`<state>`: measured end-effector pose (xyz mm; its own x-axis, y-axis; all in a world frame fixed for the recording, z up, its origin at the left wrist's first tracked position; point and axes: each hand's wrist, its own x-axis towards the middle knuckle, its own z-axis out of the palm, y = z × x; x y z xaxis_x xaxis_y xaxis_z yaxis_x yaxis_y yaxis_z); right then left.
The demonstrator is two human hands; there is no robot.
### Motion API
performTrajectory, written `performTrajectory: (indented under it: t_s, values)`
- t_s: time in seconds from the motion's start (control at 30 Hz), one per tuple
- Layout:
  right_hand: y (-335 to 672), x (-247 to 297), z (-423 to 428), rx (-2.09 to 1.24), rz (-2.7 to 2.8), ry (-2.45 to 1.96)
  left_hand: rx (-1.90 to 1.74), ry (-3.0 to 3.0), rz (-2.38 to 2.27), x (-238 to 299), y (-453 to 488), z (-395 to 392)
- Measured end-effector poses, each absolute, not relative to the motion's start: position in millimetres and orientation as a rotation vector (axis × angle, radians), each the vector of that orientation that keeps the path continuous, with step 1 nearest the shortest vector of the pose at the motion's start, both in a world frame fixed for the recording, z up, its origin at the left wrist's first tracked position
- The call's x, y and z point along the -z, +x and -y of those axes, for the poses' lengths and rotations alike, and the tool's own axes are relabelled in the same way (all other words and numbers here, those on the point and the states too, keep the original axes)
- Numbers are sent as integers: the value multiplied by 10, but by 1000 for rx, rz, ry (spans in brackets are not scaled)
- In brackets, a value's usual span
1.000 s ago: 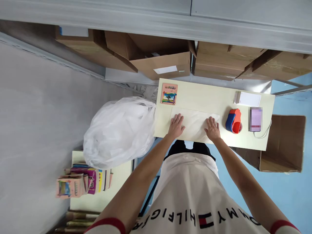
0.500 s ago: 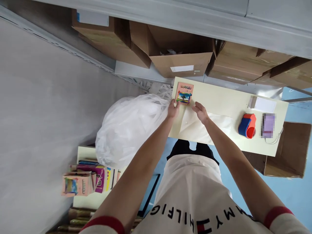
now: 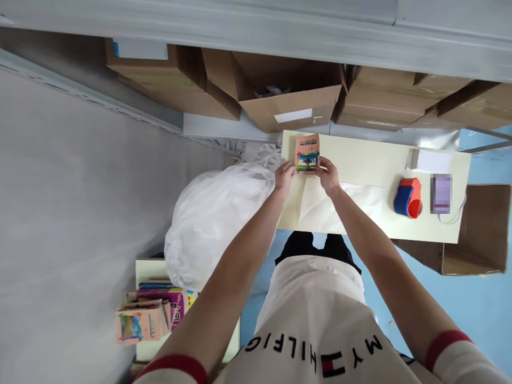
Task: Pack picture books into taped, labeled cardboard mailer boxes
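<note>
A small pink box with a colourful picture [image 3: 307, 153] is held upright over the far left corner of the pale table [image 3: 372, 154]. My left hand [image 3: 285, 176] grips its left edge and my right hand [image 3: 328, 175] grips its right edge. A flat white bag or sheet [image 3: 340, 205] lies on the table just below my hands, reaching to the near edge.
A red and blue tape dispenser [image 3: 407, 197], a blurred purple item [image 3: 441, 193] and a white pad [image 3: 432, 160] sit at the table's right. A big white plastic sack [image 3: 216, 218] stands left. Cardboard boxes [image 3: 280, 101] line the back; more pink boxes [image 3: 140, 322] lie lower left.
Both hands left the flat white sheet, reached to the pink box at the far left corner, took hold of it and lifted it upright.
</note>
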<state>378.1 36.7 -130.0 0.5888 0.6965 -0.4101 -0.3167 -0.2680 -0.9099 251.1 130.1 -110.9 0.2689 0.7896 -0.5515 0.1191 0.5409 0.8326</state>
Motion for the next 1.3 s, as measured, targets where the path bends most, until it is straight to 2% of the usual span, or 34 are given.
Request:
performTrajectory:
  t_s: [0.13, 0.27, 0.4, 0.53, 0.9, 1.17, 1.3]
  values:
    - [3842, 1094, 169, -934, 328, -1520, -530, 877, -1092, 886, 2528, -930]
    - [3895, 992, 1046, -860, 247, -1676, -327, 1088, -848, 761, 2582, -275]
    - [3966, 1082, 1859, -807, 153, -1877, -128, 1119, -715, 763, 2742, 388]
    - [4114, 1271, 2285, -787, 159, -2029, -33, 1143, -724, 855, 2967, 798]
    - [4259, 1514, 2493, -593, 312, -2227, 83, 1889, -835, 1234, 3188, 1233]
    - [4523, 1461, 2273, -963, 103, -1985, 136, 1972, -792, 1368, 3139, 1259]
    - [4597, 1373, 2242, -1013, 120, -1950, 131, 1930, -801, 1383, 3118, 1247]
